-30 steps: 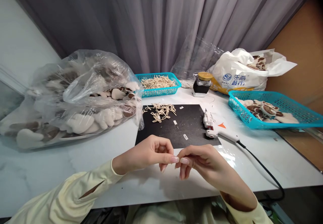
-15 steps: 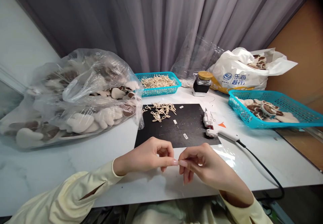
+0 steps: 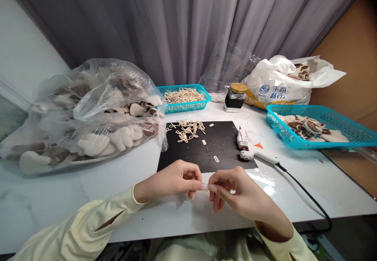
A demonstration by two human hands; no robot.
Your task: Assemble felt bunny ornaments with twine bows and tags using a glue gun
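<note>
My left hand and my right hand meet fingertip to fingertip above the front part of the white table. Each hand pinches with thumb and forefinger; whatever lies between the tips is too small to make out. Just beyond them is a black mat, with a loose pile of cream cord bows on its far side. Small white labels lie on the mat. A white glue gun rests at the mat's right edge, its black cord running toward the table's front.
A clear plastic bag of plush pieces fills the left side. Behind the mat stand a blue basket of cord bows and a dark jar with a gold lid. At right are another blue basket and a white bag.
Both hands stay nearly still, fingertips together; the fingers have shifted only very slightly. Nothing on the table has visibly moved.
</note>
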